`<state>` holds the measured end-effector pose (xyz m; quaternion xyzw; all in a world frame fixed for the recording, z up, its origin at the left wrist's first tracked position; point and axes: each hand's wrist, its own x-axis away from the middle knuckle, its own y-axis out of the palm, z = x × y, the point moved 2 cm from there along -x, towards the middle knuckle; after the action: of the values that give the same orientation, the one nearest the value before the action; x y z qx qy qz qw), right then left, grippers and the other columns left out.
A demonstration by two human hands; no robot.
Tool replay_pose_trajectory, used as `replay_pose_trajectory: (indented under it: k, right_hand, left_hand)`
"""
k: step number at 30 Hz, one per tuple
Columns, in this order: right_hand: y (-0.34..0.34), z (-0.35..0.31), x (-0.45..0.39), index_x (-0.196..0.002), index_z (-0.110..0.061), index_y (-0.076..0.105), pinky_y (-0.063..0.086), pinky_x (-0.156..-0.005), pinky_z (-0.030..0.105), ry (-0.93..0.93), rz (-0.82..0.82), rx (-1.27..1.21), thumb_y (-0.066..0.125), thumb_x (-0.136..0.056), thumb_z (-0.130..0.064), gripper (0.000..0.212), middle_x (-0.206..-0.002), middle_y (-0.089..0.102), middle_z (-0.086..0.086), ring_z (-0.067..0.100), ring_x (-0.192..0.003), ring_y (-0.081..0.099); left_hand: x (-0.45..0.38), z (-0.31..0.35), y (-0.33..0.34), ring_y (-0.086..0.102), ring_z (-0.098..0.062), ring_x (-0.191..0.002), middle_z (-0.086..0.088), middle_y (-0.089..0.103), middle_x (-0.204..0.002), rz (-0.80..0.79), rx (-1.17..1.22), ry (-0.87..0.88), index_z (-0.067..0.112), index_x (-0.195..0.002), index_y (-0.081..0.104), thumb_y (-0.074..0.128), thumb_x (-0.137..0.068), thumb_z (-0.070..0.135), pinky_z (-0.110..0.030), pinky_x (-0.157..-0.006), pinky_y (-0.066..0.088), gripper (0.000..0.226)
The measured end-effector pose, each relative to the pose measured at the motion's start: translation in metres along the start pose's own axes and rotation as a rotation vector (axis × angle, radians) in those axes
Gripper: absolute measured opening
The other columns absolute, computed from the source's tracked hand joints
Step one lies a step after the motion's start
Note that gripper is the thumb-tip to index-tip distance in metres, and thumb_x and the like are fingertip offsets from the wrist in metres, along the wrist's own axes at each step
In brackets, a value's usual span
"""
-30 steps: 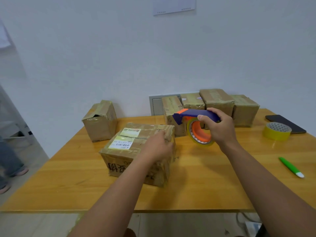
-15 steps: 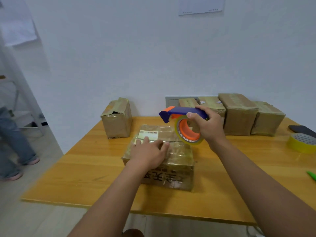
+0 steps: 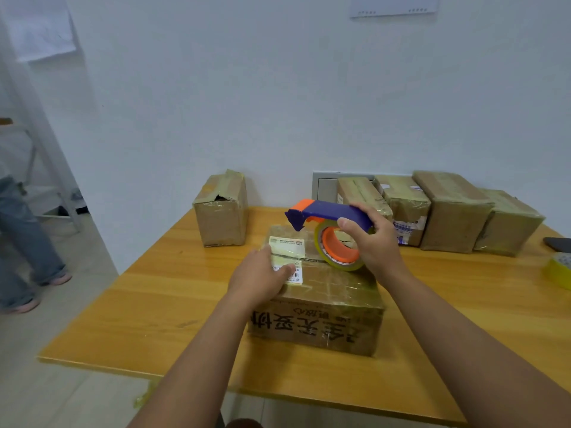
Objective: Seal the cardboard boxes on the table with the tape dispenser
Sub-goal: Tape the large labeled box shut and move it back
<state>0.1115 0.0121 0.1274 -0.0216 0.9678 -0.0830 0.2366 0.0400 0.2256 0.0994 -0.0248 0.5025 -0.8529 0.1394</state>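
Observation:
A cardboard box [image 3: 327, 307] with a white label and black printed characters lies in the middle of the wooden table [image 3: 148, 307]. My left hand [image 3: 262, 276] rests flat on its top, fingers over the label. My right hand [image 3: 374, 242] grips the blue handle of the tape dispenser [image 3: 327, 227], whose orange hub and clear tape roll hang just above the box's far top edge. The dispenser's blade end points left.
One small box [image 3: 222, 208] stands at the far left of the table. A row of several boxes [image 3: 448, 211] lines the wall at the back right. A yellow tape roll [image 3: 560, 270] and a dark phone [image 3: 559, 244] lie at the right edge. A person's legs [image 3: 21, 242] stand left.
My left hand has turned the box so its printed side faces me squarely. My right hand has brought the dispenser leftward and over the box's top. The view has swung left.

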Motion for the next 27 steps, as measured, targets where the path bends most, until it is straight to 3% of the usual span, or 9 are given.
replay_pose_trajectory:
  k: [6, 12, 15, 19, 27]
  right_hand:
    - [0.000, 0.003, -0.005, -0.128, -0.028, 0.060, 0.048, -0.076, 0.014, 0.014, -0.025, 0.006, 0.072, -0.085, -0.040, 0.046, -0.117, 0.060, -0.007, 0.007, -0.101, 0.059]
    - [-0.004, 0.000, -0.004, -0.146, -0.032, 0.042, 0.042, -0.092, 0.023, 0.071, -0.069, 0.080, 0.062, -0.089, -0.052, 0.065, -0.129, 0.048, -0.013, 0.004, -0.107, 0.051]
    - [0.003, 0.000, 0.001, -0.150, -0.030, 0.034, 0.039, -0.082, 0.014, 0.052, -0.047, 0.135, 0.054, -0.092, -0.055, 0.067, -0.130, 0.047, -0.011, 0.004, -0.109, 0.049]
    - [0.008, -0.001, 0.005, -0.145, -0.027, 0.037, 0.043, -0.079, 0.019, 0.005, -0.068, 0.195, 0.053, -0.081, -0.065, 0.076, -0.127, 0.051, -0.006, 0.014, -0.109, 0.053]
    - [0.002, -0.002, 0.009, -0.138, -0.022, 0.045, 0.045, -0.072, 0.008, -0.044, 0.005, 0.142, 0.063, -0.085, -0.052, 0.064, -0.114, 0.057, -0.004, 0.013, -0.098, 0.057]
  left_hand:
    - [0.004, 0.003, 0.001, 0.058, -0.019, -0.105, 0.003, 0.062, -0.123, 0.031, 0.037, -0.019, 0.025, -0.135, 0.047, 0.056, -0.091, 0.057, -0.037, -0.078, 0.053, 0.056]
    - [0.004, 0.006, 0.005, 0.059, -0.020, -0.102, 0.001, 0.061, -0.120, 0.041, 0.047, -0.046, 0.025, -0.132, 0.050, 0.056, -0.091, 0.057, -0.037, -0.077, 0.053, 0.052]
    - [0.005, 0.011, 0.009, 0.057, -0.024, -0.108, -0.004, 0.057, -0.125, 0.040, 0.023, -0.069, 0.021, -0.134, 0.047, 0.053, -0.092, 0.058, -0.034, -0.074, 0.047, 0.056]
    - [0.008, 0.015, 0.012, 0.054, -0.028, -0.113, -0.007, 0.053, -0.128, 0.045, -0.032, -0.071, 0.018, -0.140, 0.041, 0.046, -0.094, 0.060, -0.037, -0.078, 0.046, 0.062]
    - [0.007, 0.011, 0.013, 0.051, -0.025, -0.122, -0.001, 0.046, -0.141, 0.044, -0.042, -0.049, 0.024, -0.147, 0.031, 0.040, -0.094, 0.064, -0.042, -0.087, 0.050, 0.067]
